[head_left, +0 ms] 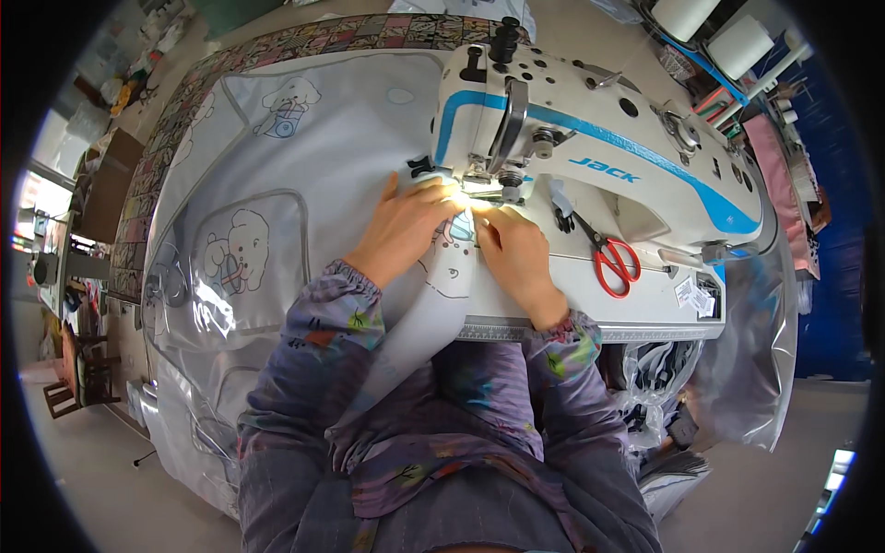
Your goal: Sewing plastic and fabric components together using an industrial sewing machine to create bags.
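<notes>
my left hand (407,224) and right hand (516,252) rest side by side on the printed cloth (451,269) at the sewing machine (599,138); whether they pinch, i can't tell. a slip inward could jab a fingertip.

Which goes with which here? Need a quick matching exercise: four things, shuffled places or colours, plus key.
Column one:
1. scissors
2. sewing machine
3. left hand
4. thread cones

Column two:
A. white body with a blue stripe
B. plain white, at the upper right of the view
C. red-handled, to the right of the right hand
D. resting on the pale printed fabric

Right pairs: 1-C, 2-A, 3-D, 4-B
</notes>
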A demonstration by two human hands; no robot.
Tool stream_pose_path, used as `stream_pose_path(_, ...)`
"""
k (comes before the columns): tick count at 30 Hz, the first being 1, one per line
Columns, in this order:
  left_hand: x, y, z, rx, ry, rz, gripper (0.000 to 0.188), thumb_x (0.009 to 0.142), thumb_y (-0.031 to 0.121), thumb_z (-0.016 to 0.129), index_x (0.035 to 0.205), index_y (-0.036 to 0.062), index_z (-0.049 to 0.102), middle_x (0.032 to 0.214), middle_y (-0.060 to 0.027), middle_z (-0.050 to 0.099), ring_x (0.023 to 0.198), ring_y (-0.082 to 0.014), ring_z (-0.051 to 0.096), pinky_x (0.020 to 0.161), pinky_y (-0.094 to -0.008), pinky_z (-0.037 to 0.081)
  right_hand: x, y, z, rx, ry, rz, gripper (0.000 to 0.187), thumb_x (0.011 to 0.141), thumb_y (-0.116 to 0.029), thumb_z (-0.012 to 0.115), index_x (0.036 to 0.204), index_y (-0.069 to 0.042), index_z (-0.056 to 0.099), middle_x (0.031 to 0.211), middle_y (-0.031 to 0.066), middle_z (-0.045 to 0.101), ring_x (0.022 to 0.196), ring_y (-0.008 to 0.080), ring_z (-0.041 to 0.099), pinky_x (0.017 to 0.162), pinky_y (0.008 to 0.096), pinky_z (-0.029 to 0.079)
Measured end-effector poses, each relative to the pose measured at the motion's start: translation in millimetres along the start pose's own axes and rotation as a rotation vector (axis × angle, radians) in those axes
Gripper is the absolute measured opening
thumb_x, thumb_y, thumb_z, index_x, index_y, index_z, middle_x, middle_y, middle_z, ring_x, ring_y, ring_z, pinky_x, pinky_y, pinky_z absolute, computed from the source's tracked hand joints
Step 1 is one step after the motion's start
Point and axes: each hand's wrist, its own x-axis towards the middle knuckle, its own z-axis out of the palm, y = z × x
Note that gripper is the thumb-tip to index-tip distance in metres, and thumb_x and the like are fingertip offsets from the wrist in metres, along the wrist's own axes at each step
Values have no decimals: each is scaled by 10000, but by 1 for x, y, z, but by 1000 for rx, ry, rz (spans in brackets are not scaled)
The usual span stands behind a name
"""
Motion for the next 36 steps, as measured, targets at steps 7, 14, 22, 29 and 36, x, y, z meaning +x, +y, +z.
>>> stream_pose_path(7,-52,31,-44,-180,120,-40,297,895,49,594,1168,107,695,1324,-85,628,1194,-295,584,1045,-525,438,-101,-30,-30,384,-308,-60,166,944,-120,680,1048,8,697,830,138,699,650,257,669,600,346,509)
stream_pose_path(14,-305,88,-38,-1526,186,-1075,347,1077,249,520,817,48,628,709,36,491,605,-59,413,554,-242,317,-174,-5,42,1108,-712,387,661,881,-73,776,1461,0,469,1344,148,601,1276,222,560,1000,365,506)
stream_pose_path(22,-337,70,-56,-774,807,-1325,190,1043,188,580,965,24,639,785,17,560,687,-76,497,623,-245,397,-177,-28,116,1286,-730,534,400,882,39,733,1268,-15,643,1224,50,686,1167,157,615,1018,323,483)
stream_pose_path(29,-267,112,-43,-458,150,-747,327,1020,199,571,1321,70,581,1416,-158,543,1339,-306,498,1084,-495,403,-184,-38,95,1224,-716,442,270,918,-12,710,1187,6,698,1131,28,728,1053,124,651,947,274,495)
stream_pose_path(36,-366,12,-48,439,-210,-1438,607,1002,456,541,1518,149,451,1553,-248,391,1448,-430,354,1135,-726,199,-189,-60,-39,1195,-815,306,291,922,-20,710,1208,27,673,1098,51,723,1052,137,641,901,281,502)
